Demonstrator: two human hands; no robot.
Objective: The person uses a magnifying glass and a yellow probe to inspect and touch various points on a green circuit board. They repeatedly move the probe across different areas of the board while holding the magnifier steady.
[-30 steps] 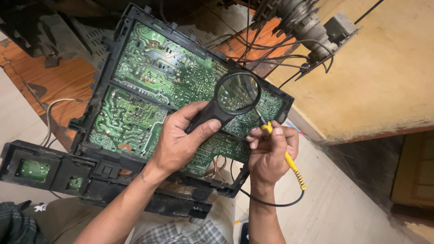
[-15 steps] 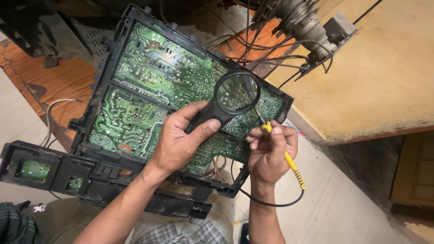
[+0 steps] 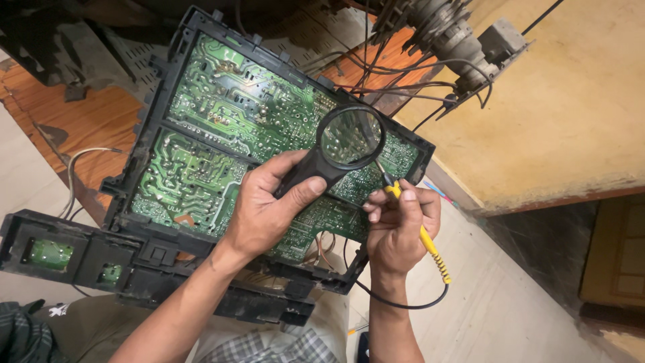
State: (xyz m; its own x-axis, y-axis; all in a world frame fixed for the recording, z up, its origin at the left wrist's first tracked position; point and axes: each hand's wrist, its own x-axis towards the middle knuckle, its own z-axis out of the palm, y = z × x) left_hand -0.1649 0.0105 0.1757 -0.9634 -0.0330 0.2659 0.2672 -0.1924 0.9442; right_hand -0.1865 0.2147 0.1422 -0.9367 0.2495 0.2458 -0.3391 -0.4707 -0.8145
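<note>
A large green circuit board (image 3: 222,128) in a black plastic frame lies solder side up across my lap. My left hand (image 3: 269,208) grips the black handle of a round magnifying glass (image 3: 349,138) and holds the lens over the board's right part. My right hand (image 3: 396,225) pinches a yellow-handled probe (image 3: 423,235) like a pen, its thin tip touching the board just under the lens. A black cord runs from the probe's end and loops below my right wrist.
A black front panel (image 3: 101,259) with two small green boards hangs at the lower left. Loose wires and a grey component cluster (image 3: 450,33) sit at the top right beside a tan wooden surface (image 3: 571,114). Pale floor tiles lie below.
</note>
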